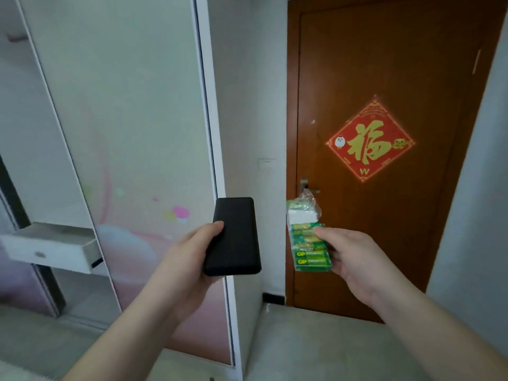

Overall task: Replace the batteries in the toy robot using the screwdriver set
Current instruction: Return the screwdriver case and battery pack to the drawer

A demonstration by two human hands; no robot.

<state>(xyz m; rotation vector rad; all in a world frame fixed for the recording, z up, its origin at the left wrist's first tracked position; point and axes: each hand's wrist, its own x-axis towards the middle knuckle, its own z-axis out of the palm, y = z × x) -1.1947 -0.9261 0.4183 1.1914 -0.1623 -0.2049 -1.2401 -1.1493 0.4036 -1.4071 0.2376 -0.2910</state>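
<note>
Left hand (189,259) is gripping a flat black case (233,237), thumb curled over its left edge, fingers wrapped underneath. Right hand (354,259) is pinching a green battery pack (309,247), thumb on top, fingers below; torn clear wrap is sticking up at the far end. Both are being held mid-air, apart. Behind: brown door (384,64) with red diamond sticker (369,140), white drawer (52,247) hanging open at left, wardrobe panel (132,105) between.
</note>
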